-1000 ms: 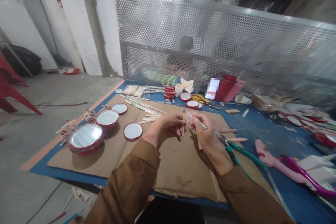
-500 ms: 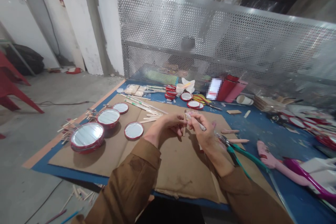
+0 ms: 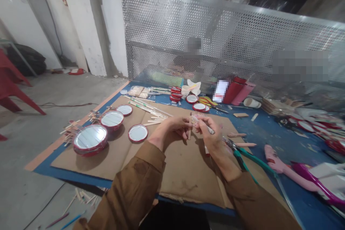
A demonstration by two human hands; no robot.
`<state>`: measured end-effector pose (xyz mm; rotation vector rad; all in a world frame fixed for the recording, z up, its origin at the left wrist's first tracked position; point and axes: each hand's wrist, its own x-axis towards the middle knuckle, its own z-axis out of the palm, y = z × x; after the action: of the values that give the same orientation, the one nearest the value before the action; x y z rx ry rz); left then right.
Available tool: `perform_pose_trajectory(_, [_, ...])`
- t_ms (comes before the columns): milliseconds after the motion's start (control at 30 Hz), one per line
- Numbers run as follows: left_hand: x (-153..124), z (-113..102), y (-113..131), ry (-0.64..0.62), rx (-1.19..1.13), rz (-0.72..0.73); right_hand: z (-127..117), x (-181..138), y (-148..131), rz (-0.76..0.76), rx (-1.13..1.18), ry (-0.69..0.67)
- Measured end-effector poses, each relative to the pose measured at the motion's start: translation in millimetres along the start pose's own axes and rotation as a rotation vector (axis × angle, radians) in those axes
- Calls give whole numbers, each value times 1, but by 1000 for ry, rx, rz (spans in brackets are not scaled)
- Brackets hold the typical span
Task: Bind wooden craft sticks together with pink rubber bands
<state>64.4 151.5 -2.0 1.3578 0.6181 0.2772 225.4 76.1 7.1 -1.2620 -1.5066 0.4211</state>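
Note:
My left hand (image 3: 179, 126) is closed round a flat wooden craft stick (image 3: 189, 134), held upright above the cardboard (image 3: 185, 169). Between the fingers of my right hand (image 3: 208, 131) is a white, pen-shaped tool (image 3: 211, 130), its tip against a small speckled piece (image 3: 193, 118) at the stick's upper end. What the piece is, I cannot make out. A round red-rimmed mirror (image 3: 138, 133) lies left of my left hand, with several loose craft sticks (image 3: 155, 120) behind it. Green-handled pliers (image 3: 237, 154) lie beside my right forearm.
Stacks of red-rimmed mirrors (image 3: 90, 139) with sticks poking out stand on the left. At the right lies a pink glue gun (image 3: 280, 165). A red bottle (image 3: 234, 90) and a paper cup (image 3: 252, 102) stand along the back, before a perforated metal screen (image 3: 167, 25).
Both hands stay almost in place with the stick and the white tool. My right hand has shifted very slightly right; the view has moved a little.

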Motion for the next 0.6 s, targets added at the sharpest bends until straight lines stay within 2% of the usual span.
perform_pose_trajectory(400, [-4,3,6,10,19,-10,-1,0,6,-39,-105,-34])
perform_pose_trajectory(600, [-3,2,2,22,-1,-16,-2,1,8,-16,-72,-55])
